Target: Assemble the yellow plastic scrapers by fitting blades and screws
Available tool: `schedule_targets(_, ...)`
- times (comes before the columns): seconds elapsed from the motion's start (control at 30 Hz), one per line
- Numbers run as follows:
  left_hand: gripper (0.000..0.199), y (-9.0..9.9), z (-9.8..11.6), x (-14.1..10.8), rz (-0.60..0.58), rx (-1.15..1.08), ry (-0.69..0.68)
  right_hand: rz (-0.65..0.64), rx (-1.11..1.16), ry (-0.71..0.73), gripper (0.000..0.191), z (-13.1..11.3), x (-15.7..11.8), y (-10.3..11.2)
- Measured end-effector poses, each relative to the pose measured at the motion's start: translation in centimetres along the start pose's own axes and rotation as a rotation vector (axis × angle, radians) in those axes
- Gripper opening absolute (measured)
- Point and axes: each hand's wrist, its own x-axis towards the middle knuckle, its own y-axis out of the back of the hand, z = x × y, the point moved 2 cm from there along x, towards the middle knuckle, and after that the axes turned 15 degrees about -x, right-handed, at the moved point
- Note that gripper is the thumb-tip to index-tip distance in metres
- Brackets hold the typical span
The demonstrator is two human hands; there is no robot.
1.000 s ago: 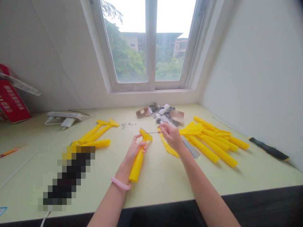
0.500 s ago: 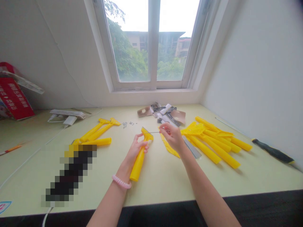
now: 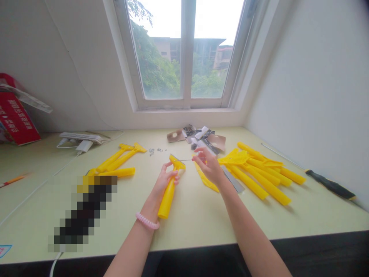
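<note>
Holding a yellow scraper point(image 3: 166, 200) in the left hand point(image 3: 165, 184) around the middle of the worktop point(image 3: 198, 219), closed around the neck just under the head, with the handle end slanting toward the near edge. Right hand point(image 3: 210, 166) pinches a thin screwdriver point(image 3: 185, 160), shaft pretty much level and tip right at the scraper's head. Most of its handle is hidden by that hand, so can't say much there. Pink coil bracelet point(image 3: 147, 221) on the left arm btw. Past the scraper and a bit left, there's a scatter of tiny metal bits point(image 3: 151, 152), too small to make out. Further left, 2 more scrapers point(image 3: 122, 159) lie side by side. Over on the right it's a pile of yellow handles point(image 3: 262, 181), with a flat metal blade point(image 3: 233, 179) just beside it and a black-handled tool point(image 3: 330, 184) farther right. Cardboard packaging point(image 3: 206, 134) sits at the back, below the window point(image 3: 188, 57).
</note>
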Motion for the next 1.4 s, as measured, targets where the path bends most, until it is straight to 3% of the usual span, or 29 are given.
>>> schedule_targets(0.27, 0.047, 0.0, -0.1, 0.1, -0.028, 0.013, -0.005, 0.005, 0.117, -0.082, 0.026, 0.1, 0.1, 0.6)
schedule_targets(0.5, 0.045, -0.1, 0.0, 0.0, -0.031, 0.005, -0.006, -0.066, 0.096, -0.05, 0.024, 0.3, 0.2, 0.5)
schedule_targets(0.87, 0.045, 0.1, -0.3, 0.1, -0.015, 0.046, 0.007, -0.04, 0.087, -0.016, 0.014, 0.1, 0.1, 0.6)
schedule_targets(0.97, 0.047, 0.4, -0.4, 0.7, 0.012, -0.018, 0.003, -0.057, 0.112, -0.028, 0.016, 0.1, 0.2, 0.4)
schedule_targets(1.07, 0.041, 1.2, -0.2, 1.3, 0.104, -0.139, -0.017, 0.008, 0.194, -0.096, 0.021, 0.7, 0.6, 0.4)
schedule_targets(1.17, 0.03, 2.5, 0.4, 1.5, 0.29, -0.228, -0.17, 0.119, 0.275, -0.181, 0.024, 1.8, 1.0, 0.6)
schedule_targets(1.27, 0.033, 3.8, 1.7, 1.8, 0.457, -0.226, -0.476, 0.166, 0.229, -0.212, 0.027, 2.9, 1.2, 0.5)
schedule_targets(1.4, 0.051, 5.5, 4.9, 2.8, 0.687, 0.054, -0.78, 0.102, -0.006, -0.138, 0.028, 3.5, 0.9, -0.4)
